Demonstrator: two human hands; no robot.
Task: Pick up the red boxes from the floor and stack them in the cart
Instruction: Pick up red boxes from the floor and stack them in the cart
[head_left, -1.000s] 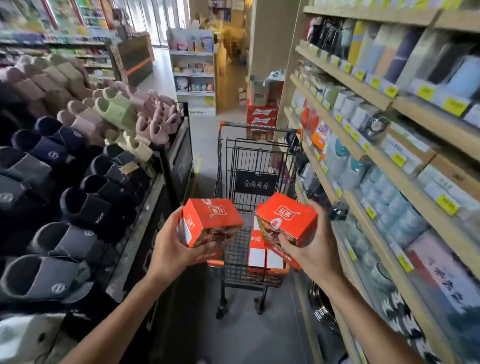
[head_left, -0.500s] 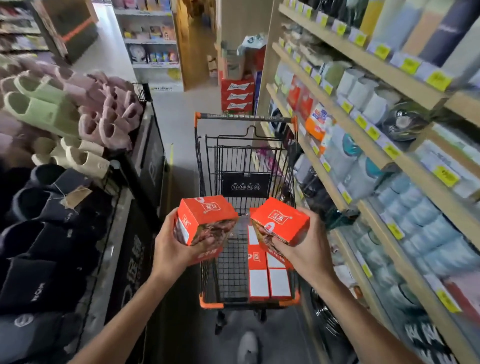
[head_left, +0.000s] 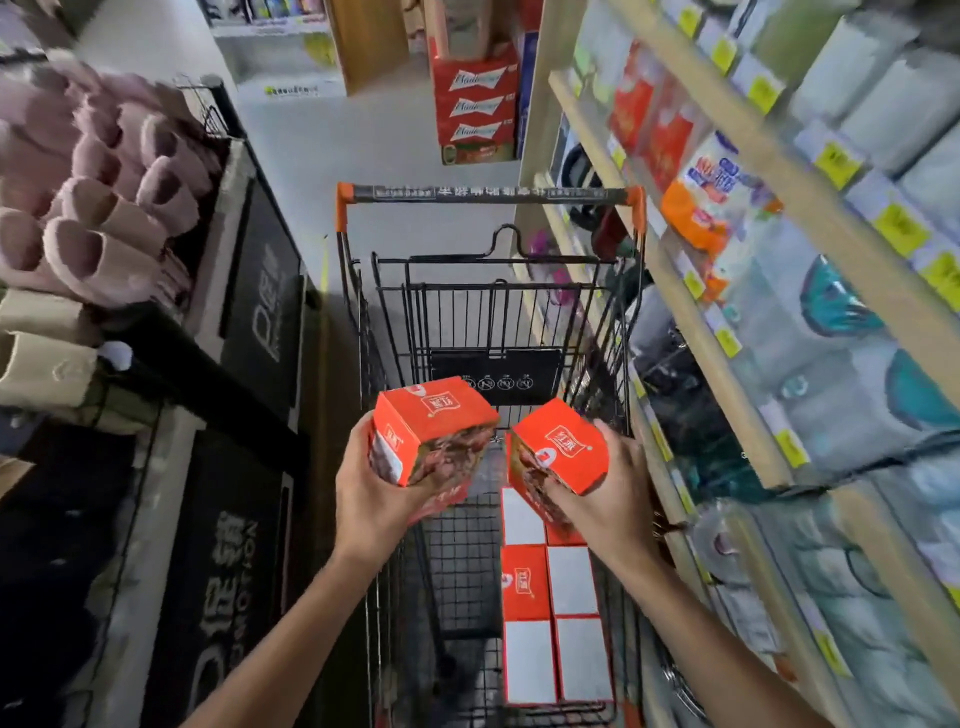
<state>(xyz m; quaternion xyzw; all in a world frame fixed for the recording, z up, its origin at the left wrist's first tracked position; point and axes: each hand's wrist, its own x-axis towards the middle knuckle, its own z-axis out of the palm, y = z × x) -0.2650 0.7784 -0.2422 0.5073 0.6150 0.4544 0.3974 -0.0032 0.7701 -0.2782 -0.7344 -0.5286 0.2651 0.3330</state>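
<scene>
Two red boxes were in hand over the cart. The left box (head_left: 431, 431) sat in the left hand (head_left: 371, 499), fingers curled round its lower faces; the right box (head_left: 558, 452) was gripped likewise by the right hand (head_left: 608, 493), tilted a little toward the other. Both boxes hung above the cart (head_left: 488, 195) basket, near its middle, close beside each other but not touching as far as I could tell.

Below them, stacked boxes (head_left: 556, 597) already lay against the basket's right wall — two rows side by side, mostly white faces up, one red face showing. The left half of the basket floor (head_left: 457, 551) showed bare wire.

Progress, my reading: part of the job was done, since a block of boxes was in the cart, and these two were picked but not yet set down. I judged the bare left half, or the top of the existing block, as the likely spot. Whether any boxes were left on the ground I could not tell — that part of the aisle was out of view.

Surroundings: slippers (head_left: 104, 228) on the rack at left, shelves (head_left: 727, 218) of packaged goods at right, red cartons (head_left: 475, 104) down the aisle.
</scene>
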